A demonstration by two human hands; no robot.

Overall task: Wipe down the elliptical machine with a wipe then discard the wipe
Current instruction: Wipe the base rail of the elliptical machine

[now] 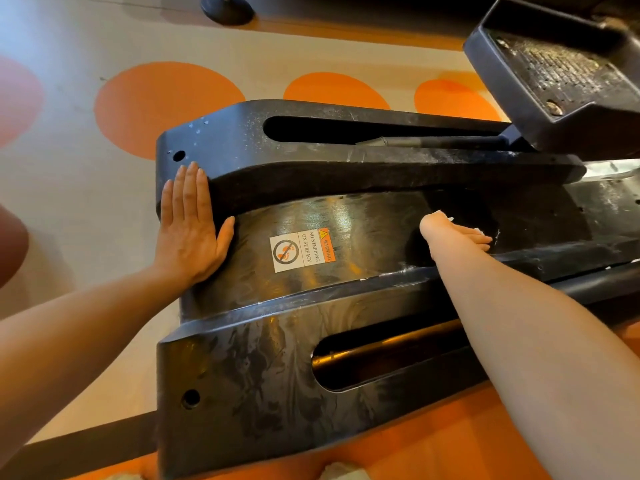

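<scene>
A white wipe (479, 233) lay mostly hidden under the right hand (457, 233), only small pale edges showing past the fingers. It sat on the sunken middle panel of the elliptical's (346, 375) black rear base, between the two raised rails. The right hand reached far forward with its fingers laid out along the wipe; from this angle it could not be told whether they pinched the wipe or only pressed it flat. The wipe looked thin, soft and damp, likely to bunch or slide unless held down with the flat of the fingers; to lift it, a pinch at one of the loose edges would probably serve best.

The left hand (192, 223) rested flat on the near end of the far rail, fingers straight and close together, thumb spread onto the middle panel, holding nothing and seemingly bracing the body.

The panel was glossy, with smeared streaks across it and across the near rail, which suggested wet wiping. A warning sticker (303, 251) reading "No stepping on surface" sat on the panel between the two hands. Each rail had a long slot. A black textured pedal (561, 71) rose at the upper right, above the far rail.

Beyond the machine was a pale floor (69, 188) with large orange circles.
</scene>
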